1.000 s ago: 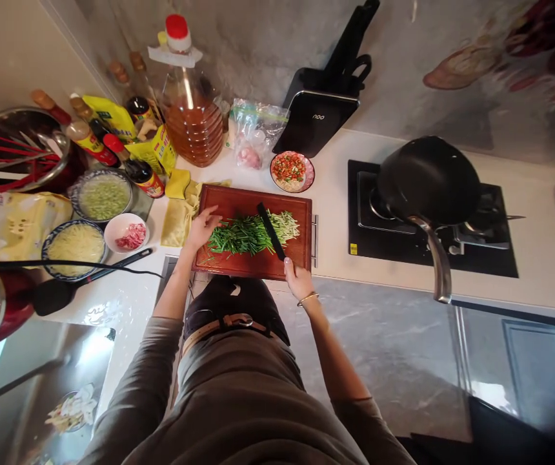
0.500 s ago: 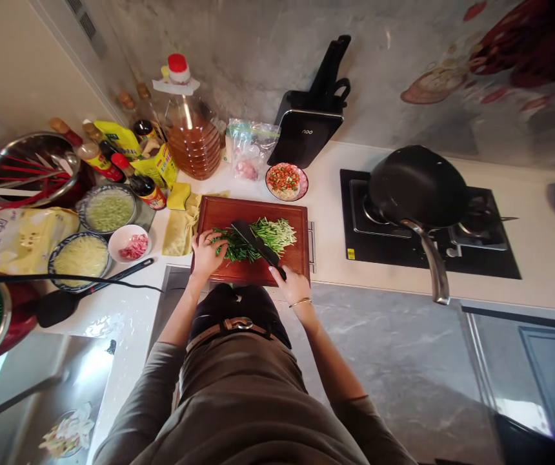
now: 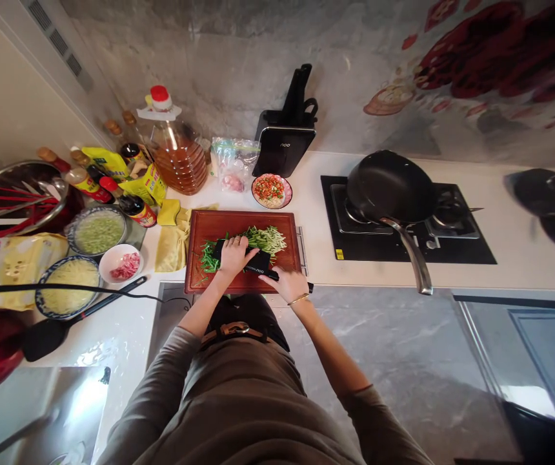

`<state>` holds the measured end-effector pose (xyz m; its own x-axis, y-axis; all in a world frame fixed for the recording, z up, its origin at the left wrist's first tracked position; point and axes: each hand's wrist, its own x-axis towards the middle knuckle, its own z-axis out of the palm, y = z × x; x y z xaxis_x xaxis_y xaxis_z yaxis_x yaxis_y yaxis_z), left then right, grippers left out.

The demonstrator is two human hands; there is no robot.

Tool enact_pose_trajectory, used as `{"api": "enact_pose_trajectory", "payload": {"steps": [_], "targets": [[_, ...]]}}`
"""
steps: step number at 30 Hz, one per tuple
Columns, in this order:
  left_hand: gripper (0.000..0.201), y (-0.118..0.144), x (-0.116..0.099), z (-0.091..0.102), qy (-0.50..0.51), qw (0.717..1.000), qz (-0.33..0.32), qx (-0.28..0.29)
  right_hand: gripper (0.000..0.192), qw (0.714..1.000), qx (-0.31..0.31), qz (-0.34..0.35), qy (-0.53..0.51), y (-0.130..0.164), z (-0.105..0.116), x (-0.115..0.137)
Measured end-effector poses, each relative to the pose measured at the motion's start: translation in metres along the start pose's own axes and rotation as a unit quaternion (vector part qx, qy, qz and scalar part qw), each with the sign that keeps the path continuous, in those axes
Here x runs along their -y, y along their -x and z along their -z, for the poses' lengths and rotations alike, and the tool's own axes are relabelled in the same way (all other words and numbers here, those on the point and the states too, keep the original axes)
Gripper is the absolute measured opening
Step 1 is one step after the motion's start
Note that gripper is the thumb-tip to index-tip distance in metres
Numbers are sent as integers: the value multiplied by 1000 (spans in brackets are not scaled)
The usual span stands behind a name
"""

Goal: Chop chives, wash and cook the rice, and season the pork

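Observation:
On the brown cutting board a black kitchen knife has its broad side turned up, lying among chopped greens. Dark green pieces are at the board's left; paler cut stems lie behind the blade. My left hand rests across the blade, fingers side by side and thumb stretched out to the right. It hides part of the blade and the greens. My right hand is closed around the handle, whose end sticks out to the right, with the thumb pointing along it towards the blade.
Behind the board stand a bowl of chopped red peppers, a knife block and an oil jug. A wok sits on the stove at right. At left are bowls of shreds, a small meat bowl and a black spatula.
My left hand has moved from the greens at the left onto the blade. The knife has turned its broad side up, and my right hand has shifted slightly right and down. The view has shifted too.

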<state>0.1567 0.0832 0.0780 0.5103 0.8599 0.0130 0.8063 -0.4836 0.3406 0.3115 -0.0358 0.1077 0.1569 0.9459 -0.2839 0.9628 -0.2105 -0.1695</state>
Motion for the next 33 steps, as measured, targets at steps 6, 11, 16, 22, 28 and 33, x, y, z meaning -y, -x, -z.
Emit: {"api": "enact_pose_trajectory", "payload": {"steps": [6,11,16,22,28,33], "targets": [[15,-11,47,6,-20,999,40,15,53,999,-3,-42,-7,18,1,-26],[30,-1,76,13,-20,998,58,5,53,994,-43,-90,-34,21,-7,-65],[20,15,68,14,-9,996,83,-4,47,995,-49,-29,-81,-52,1,-85],[14,29,50,3,31,999,29,-34,31,977,-3,201,-77,-184,15,-47],[12,36,30,1,14,992,89,-88,30,956,7,293,-25,-232,5,-17],[11,40,14,4,13,991,102,-87,22,962,30,261,-69,-228,-1,-12]]}}
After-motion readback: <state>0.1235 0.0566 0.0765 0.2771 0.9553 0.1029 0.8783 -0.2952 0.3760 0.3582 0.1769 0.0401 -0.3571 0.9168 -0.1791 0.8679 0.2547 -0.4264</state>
